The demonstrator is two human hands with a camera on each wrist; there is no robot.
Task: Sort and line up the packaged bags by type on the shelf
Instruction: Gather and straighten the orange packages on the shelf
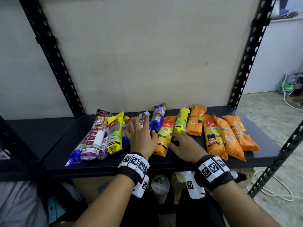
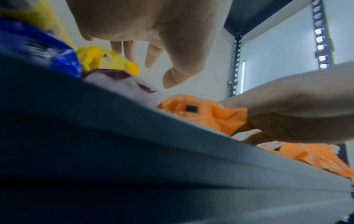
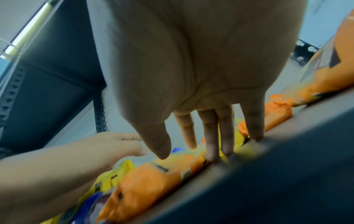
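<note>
Both forearms are reaching forward from the near edge, side by side, each wearing a black wrist strap [image 1: 131,173] carrying white blocks with black square markers. The left hand [image 1: 142,136] is lying palm down, fingers spread and stretched toward the far side, thumb angled out to the right. From the left wrist view its fingers [image 2: 151,56] are hanging loosely extended, not gripping. The right hand [image 1: 186,147] is sitting lower and nearer, palm down, pointing left. Its fingers [image 3: 211,136] are straight, fingertips pressing down, thumb free.
</note>
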